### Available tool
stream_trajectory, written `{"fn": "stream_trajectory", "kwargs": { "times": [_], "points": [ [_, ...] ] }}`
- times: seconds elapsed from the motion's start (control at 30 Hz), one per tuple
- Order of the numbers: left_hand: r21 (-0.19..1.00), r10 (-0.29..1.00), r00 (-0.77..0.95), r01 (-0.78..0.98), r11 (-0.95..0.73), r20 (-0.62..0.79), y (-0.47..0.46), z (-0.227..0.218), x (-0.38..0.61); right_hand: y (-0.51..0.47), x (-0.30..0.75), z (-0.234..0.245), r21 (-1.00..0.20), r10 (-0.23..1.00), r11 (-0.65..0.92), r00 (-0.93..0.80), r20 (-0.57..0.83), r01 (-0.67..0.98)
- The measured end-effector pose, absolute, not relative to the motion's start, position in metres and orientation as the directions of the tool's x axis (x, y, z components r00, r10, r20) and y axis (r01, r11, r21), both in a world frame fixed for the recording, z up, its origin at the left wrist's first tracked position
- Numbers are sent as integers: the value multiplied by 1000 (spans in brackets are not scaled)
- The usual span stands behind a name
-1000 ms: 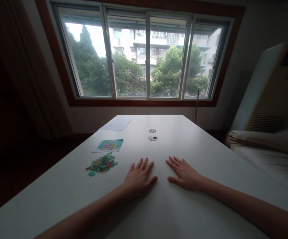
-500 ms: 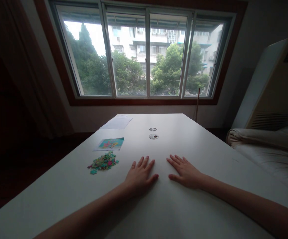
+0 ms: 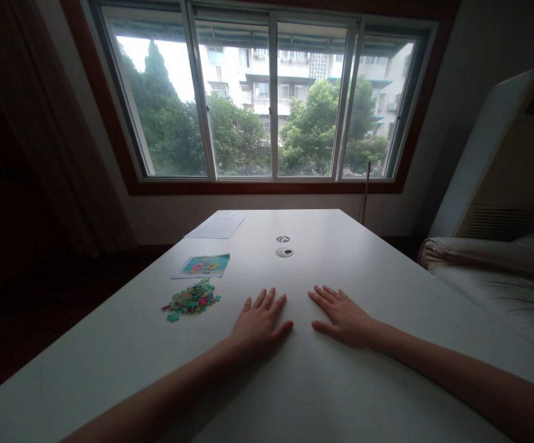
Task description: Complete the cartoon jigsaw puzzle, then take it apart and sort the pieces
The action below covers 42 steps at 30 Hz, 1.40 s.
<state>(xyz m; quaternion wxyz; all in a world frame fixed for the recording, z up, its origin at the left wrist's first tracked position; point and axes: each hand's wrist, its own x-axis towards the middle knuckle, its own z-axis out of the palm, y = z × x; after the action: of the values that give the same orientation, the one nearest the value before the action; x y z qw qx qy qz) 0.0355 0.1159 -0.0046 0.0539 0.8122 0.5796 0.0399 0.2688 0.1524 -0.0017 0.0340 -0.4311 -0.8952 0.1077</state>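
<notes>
My left hand (image 3: 258, 324) lies flat on the white table (image 3: 378, 271), palm down, fingers stretched out, holding nothing. My right hand (image 3: 342, 317) rests flat beside it in the same way, a small gap between the two. To the left of my left hand lies a heap of small colourful puzzle pieces (image 3: 191, 299), a hand's width away. Just beyond the heap is a colourful picture card (image 3: 203, 266).
A white sheet of paper (image 3: 216, 226) lies at the table's far left. Two round cable holes (image 3: 284, 251) sit in the table's middle. A wide window (image 3: 271, 98) is ahead, a bed (image 3: 493, 277) and a tall white unit at the right.
Both hands stay flat in place. The camera has tilted very slightly, shifting the scene up a little.
</notes>
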Motion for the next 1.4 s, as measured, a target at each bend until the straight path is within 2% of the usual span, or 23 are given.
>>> {"fn": "stream_trajectory", "kwargs": {
  "times": [1.4],
  "points": [
    [104,945,326,940,-326,18,116,-6,36,153,268,-2,-222,783,596,-620,-49,771]
  ]
}}
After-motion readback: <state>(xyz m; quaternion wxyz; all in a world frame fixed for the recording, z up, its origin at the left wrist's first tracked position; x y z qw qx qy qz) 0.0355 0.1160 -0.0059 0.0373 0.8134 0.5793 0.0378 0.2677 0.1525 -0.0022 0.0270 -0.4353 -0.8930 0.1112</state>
